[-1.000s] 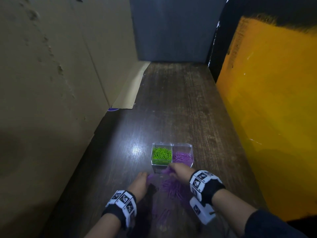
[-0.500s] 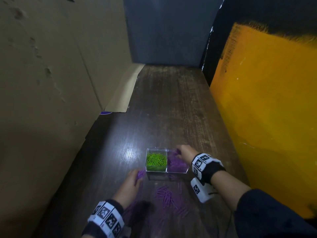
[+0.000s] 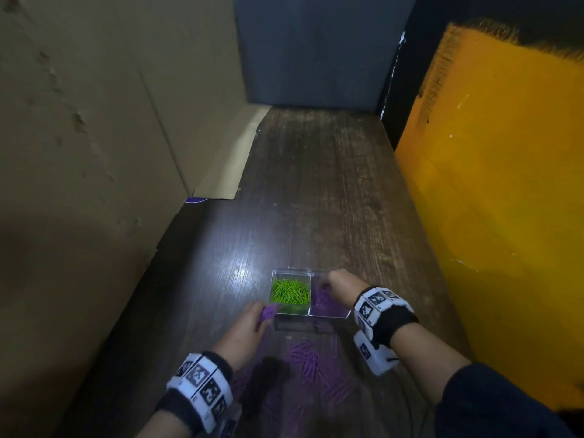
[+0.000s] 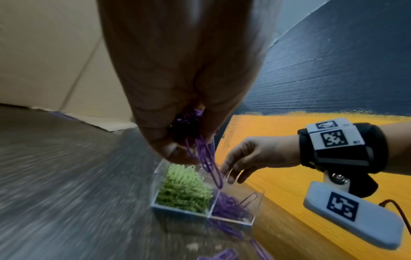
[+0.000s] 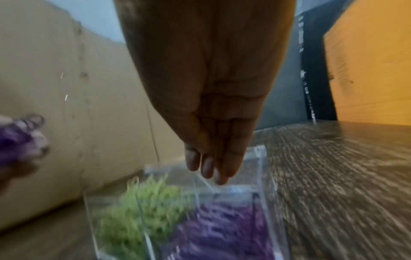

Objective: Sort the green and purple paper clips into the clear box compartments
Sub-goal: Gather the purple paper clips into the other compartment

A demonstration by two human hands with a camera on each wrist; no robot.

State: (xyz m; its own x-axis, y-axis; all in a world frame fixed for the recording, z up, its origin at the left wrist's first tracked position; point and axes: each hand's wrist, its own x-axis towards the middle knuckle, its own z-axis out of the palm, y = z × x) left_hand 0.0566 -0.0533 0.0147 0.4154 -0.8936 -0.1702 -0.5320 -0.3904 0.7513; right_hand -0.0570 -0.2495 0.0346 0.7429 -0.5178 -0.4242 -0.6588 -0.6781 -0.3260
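Left hand (image 4: 177,84) clutching bunch of purple clips (image 4: 205,158), dangling over clear box (image 3: 311,313). Right hand (image 4: 255,156) above purple compartment, fingers relaxed, empty. Green clips (image 3: 289,292) in left compartment. More purple clips loose on table (image 3: 316,184).

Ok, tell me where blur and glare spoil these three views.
Head view: sharp, with white glare on the table behind the clear box; foreground clips dim. Left wrist view: table streaked by motion blur, left hand and its purple clips fairly crisp. Right wrist view: blurred throughout, box contents smeared, right hand soft.
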